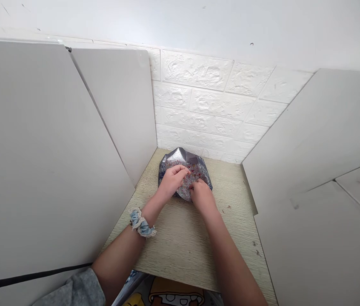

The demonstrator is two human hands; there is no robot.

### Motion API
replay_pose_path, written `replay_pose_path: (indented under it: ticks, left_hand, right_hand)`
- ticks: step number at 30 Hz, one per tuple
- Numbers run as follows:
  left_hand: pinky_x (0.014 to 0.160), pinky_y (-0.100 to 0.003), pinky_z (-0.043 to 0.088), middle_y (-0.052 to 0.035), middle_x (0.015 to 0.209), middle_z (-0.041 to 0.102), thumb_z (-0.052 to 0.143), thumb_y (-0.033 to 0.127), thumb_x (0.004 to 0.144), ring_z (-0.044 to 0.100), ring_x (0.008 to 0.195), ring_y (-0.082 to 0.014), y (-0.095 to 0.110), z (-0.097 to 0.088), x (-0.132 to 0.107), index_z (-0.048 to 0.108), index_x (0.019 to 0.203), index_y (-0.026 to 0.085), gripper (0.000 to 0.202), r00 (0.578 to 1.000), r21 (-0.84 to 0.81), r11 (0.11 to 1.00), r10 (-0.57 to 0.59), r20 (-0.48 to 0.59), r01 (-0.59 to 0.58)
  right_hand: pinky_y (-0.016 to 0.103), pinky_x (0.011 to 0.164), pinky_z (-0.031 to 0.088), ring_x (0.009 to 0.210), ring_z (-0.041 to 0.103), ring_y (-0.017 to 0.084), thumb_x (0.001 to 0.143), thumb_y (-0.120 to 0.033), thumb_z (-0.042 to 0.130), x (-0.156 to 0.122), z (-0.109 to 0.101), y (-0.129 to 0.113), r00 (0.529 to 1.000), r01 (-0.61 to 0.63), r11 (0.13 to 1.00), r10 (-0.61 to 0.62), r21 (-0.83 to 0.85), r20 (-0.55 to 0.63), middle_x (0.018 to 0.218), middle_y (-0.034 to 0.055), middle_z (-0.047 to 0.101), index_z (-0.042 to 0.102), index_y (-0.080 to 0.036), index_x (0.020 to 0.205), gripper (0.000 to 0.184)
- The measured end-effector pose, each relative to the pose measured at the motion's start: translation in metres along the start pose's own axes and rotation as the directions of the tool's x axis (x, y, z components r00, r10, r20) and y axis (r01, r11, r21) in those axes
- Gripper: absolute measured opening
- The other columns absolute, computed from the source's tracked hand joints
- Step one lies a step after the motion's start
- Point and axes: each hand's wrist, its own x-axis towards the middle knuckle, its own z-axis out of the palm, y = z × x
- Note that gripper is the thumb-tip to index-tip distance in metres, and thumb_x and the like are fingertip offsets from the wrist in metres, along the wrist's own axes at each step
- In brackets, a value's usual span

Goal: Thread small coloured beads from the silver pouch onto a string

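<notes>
Between white panels (pixel 116 97), near worktop's (pixel 183 246) far edge, left hand (pixel 172 177) pinches a sliver (pixel 189 169) over beads (pixel 198 171) in crinkled bag (pixel 180 155); right hand (pixel 202 196), grip indeterminable.

Pale wood-grain worktop (pixel 180 242), white brick-relief wall covering (pixel 195 70) at the far end, smooth scuffed white wall (pixel 173 23) above, tall white panels (pixel 30 153) left, white boards (pixel 320 136) right, soft light

White brick-patterned wall (pixel 212 102) between panels (pixel 23 148)
</notes>
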Motion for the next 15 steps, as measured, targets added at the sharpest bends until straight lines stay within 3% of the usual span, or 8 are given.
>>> replay_pose_path:
  ticks: [15]
  left_hand:
    - [0.036,-0.018,0.02,0.0058,0.048,0.036,0.048,0.03,0.067,0.028,0.036,-0.0022,-0.0029,0.0007,0.0002,0.052,0.063,0.014,0.017,1.0,0.043,0.999,0.028,0.008,-0.028]
  right_hand:
    - [0.023,0.061,0.034,0.078,0.051,0.013,0.08,-0.01,0.034,-0.0012,-0.0003,-0.0026,0.998,0.051,0.994,-0.055,-0.094,-0.041,0.091,0.0061,0.051,0.053,-0.018,0.09,0.024]
